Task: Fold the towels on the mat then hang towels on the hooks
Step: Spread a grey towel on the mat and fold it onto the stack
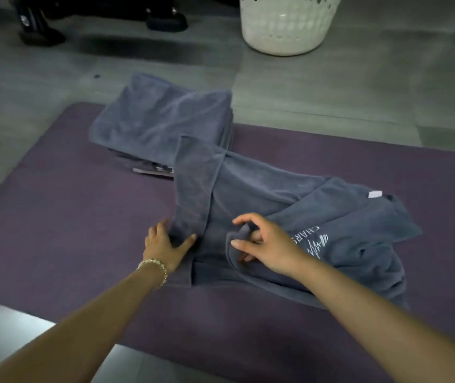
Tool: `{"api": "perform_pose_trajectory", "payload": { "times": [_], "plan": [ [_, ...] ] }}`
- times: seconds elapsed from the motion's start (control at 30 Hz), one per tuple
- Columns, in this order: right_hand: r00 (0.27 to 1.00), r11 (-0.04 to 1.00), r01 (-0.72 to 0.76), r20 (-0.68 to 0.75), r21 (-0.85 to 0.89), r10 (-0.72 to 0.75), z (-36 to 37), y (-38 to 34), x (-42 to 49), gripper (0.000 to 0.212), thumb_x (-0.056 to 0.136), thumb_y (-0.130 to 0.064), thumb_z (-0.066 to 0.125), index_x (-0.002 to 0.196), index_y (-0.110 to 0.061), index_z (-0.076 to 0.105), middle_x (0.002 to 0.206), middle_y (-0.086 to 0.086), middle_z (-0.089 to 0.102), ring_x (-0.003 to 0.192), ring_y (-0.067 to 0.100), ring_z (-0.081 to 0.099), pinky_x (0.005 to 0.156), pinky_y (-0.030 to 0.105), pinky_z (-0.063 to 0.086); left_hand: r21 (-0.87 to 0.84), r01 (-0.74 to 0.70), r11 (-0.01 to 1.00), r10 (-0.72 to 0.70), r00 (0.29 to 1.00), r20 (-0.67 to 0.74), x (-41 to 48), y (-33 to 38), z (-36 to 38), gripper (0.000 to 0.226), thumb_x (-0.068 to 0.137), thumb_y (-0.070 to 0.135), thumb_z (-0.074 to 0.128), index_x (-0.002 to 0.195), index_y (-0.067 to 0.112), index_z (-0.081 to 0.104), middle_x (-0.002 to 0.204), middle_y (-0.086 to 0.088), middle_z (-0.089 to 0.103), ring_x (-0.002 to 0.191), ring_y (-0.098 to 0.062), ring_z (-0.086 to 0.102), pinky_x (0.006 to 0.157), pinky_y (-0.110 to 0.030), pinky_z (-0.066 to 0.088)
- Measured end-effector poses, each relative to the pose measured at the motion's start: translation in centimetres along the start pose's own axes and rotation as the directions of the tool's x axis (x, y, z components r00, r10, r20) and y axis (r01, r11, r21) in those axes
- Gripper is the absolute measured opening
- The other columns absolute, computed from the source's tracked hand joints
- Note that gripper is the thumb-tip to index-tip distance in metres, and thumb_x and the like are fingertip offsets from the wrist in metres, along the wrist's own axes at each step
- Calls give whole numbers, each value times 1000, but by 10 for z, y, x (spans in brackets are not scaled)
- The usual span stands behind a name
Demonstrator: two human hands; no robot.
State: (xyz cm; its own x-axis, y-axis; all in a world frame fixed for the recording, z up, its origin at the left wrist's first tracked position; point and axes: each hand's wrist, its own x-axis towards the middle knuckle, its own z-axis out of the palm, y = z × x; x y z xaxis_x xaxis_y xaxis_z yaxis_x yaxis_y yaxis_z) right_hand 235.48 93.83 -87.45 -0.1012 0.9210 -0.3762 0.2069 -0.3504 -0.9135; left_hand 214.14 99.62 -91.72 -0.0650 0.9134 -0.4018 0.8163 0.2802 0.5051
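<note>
Head view is showing the folding step under way, with the hanging not yet begun; no hooks are appearing anywhere here. One loose towel (262,189) is lying rumpled across the middle of the purple mat (55,217), its printed logo facing up beside the right wrist. The left hand (165,241) is holding the near end of a strip turned over along the towel's left side, thumb lying on top and fingers going out of sight behind the fold, so its grip is closing on cloth. The right hand (259,241) is pinching a bunched edge of the same towel, fingers curling round it, near the left hand. A folded stack (160,120) of like towels is sitting at the mat's far edge, partly overhanging the floor (331,92) and touching the loose towel's far corner. A white basket (287,23) is standing well beyond.

By my reading, the next move is calling for drawing the two held edges apart to flatten the creased right half, then matching corners before folding, since limp cloth is likely to bunch again.
</note>
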Motion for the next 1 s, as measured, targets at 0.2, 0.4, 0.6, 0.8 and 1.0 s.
{"api": "perform_pose_trajectory", "payload": {
  "times": [0.2, 0.4, 0.6, 0.8, 1.0],
  "plan": [
    [983, 996, 8, 184, -84, 7, 49, -31, 36, 10, 92, -10, 60, 96, -12, 52, 84, 9, 66, 75, 14, 64, 76, 24, 54, -76, 151, 986, -115, 931, 346, 17, -63, -17, 92, 49, 77, 71, 115, 14, 57, 105, -1, 68, 93, -16, 64, 83, -33, 54],
    [993, 945, 113, 16, -307, -113, 48, -40, 51, 8, 85, -25, 70, 86, -17, 69, 68, -7, 61, 65, 5, 57, 72, 28, 46, -126, 93, 988, 10, 764, 645, 9, -75, -41, 80, 51, 64, 80, 116, 20, 66, 105, 8, 71, 96, -8, 67, 80, -20, 52],
    [943, 780, 233, -60, -581, -326, 18, -40, 41, 13, 83, -32, 70, 89, -20, 68, 102, -10, 54, 106, 12, 47, 102, 25, 29, -484, 144, 863, 177, 812, 556, 6, -40, -65, 58, 59, 56, 80, 101, 20, 64, 108, -2, 71, 105, -17, 66, 98, -40, 49],
    [975, 949, 155, 196, -274, -103, -19, -77, 7, 6, 90, -18, 62, 85, -17, 63, 61, -17, 62, 60, -5, 56, 64, 12, 43, -717, 85, 692, 283, 882, 378, -4, 30, -52, 29, 87, 17, 64, 115, 12, 62, 114, -10, 68, 106, -20, 64, 97, -38, 50],
    [974, 983, 174, 158, -54, -164, -44, -85, -12, 10, 83, -14, 66, 90, -17, 71, 81, -12, 73, 81, -3, 66, 73, 9, 47, -842, 115, 527, 407, 835, 369, -30, 89, -31, 18, 92, 18, 52, 86, 9, 67, 74, 2, 70, 67, -4, 63, 70, -18, 52]
  ]
}}
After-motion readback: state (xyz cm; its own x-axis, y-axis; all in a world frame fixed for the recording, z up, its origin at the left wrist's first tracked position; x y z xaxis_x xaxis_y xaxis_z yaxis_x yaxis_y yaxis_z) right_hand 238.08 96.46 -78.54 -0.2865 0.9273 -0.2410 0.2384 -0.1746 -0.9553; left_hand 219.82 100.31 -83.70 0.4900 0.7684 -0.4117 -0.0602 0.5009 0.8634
